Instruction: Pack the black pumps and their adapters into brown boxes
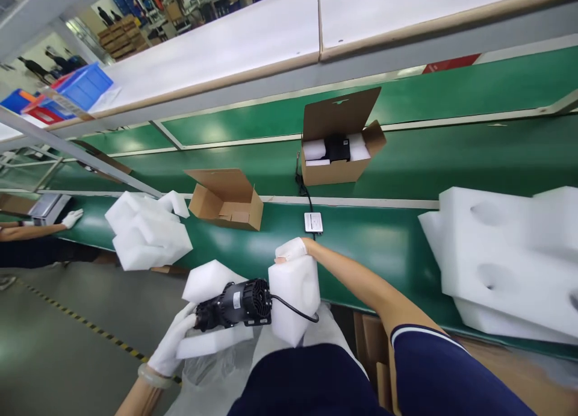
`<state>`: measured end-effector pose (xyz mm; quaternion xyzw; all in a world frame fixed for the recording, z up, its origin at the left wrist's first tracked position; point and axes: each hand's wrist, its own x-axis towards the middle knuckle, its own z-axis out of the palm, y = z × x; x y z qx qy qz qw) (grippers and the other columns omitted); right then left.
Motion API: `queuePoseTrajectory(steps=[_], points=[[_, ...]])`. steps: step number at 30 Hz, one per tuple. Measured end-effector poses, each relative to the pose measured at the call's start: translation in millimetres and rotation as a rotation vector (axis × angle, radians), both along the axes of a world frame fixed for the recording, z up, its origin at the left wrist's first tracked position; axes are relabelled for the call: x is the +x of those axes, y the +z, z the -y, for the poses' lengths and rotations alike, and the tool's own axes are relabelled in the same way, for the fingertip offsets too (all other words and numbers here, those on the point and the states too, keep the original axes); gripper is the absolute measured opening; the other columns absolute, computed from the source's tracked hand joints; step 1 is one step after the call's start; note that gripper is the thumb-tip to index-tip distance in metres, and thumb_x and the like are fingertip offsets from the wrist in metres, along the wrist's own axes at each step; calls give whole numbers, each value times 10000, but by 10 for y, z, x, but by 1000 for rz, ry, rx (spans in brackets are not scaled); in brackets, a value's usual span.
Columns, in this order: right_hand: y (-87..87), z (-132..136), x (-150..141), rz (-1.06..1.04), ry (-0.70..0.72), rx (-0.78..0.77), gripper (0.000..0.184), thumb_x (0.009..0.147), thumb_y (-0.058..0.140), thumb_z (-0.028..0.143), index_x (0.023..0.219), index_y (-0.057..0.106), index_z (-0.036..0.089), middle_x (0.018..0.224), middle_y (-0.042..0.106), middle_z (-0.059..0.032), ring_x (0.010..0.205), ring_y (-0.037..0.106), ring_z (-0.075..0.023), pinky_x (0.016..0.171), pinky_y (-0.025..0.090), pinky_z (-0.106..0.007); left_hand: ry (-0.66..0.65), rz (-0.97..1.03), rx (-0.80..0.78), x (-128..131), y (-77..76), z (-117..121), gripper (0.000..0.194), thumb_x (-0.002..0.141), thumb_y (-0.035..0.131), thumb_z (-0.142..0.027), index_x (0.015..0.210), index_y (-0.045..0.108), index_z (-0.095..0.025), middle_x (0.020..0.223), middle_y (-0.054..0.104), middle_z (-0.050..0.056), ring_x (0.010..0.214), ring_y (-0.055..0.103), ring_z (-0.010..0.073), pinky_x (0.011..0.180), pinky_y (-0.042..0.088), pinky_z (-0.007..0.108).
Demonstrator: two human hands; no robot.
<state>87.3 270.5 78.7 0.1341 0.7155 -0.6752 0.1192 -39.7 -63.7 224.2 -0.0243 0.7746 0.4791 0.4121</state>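
"Left hand [174, 338], gloved in white: what is it holding?"

"It's gripping one end of a black motor [237, 303], with white foam padding [210, 282] flanking it; whether the fingers are also catching foam, I can't tell."

"And where is that motor sitting?"

"Nearer the person than the open carton [228, 214]. Its black cord [293, 309] is running across a foam block [289, 295]."

"What about the right hand [291, 249]?"

"It's clasping the top of that foam block, to the right of the open carton and nearer the person."

"What else is lying around the carton?"

"Foam pieces [147, 232] are lying just left of it on the green bench [361, 229]. Rightward and beyond it, a second carton [332, 174] is holding a black device [337, 148]. Larger foam blocks [492, 253] are resting well to its right. Far to its left, a co-worker's gloved hand [72, 218] is showing."
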Motion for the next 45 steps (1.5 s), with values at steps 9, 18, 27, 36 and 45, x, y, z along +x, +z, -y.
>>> queuePoseTrajectory(steps=[9,18,27,36,45], points=[[-546,-465,-468,68,32,138,421,754,628,462,465,504,182,450,461,41,484,391,-94,500,303,-240,-41,40,-43,-555,-1003,-424,617,528,765,-362,1084,661,-116,941,742,93,897,678,320,722,540,346],[-495,331,219,498,-325,555,436,787,500,620,655,560,209,703,633,-89,713,600,-236,655,402,-306,-15,5,-88,-593,-1476,-512,612,543,728,-375,1089,651,-109,989,727,108,914,671,288,764,525,335],[-691,665,64,-54,-552,-180,584,777,417,749,844,566,188,833,616,-57,790,580,-200,764,489,-349,-49,-8,-34,-765,-1325,-448,608,564,713,-356,1118,633,-118,1025,720,100,915,670,284,761,530,337],[-1053,669,-225,-81,-492,-500,675,629,667,688,1011,585,137,960,636,-95,874,588,-223,800,479,-359,-138,-316,-206,-856,-1418,-634,437,588,680,-246,1010,670,-131,950,683,105,933,638,286,869,500,397],[-1085,804,166,-129,-645,-303,705,709,602,704,1193,494,204,1243,551,-133,1120,530,-264,997,396,-419,-412,-508,-370,-820,-1632,-767,529,624,665,-279,1142,582,-210,1014,450,50,953,587,247,919,487,428]])
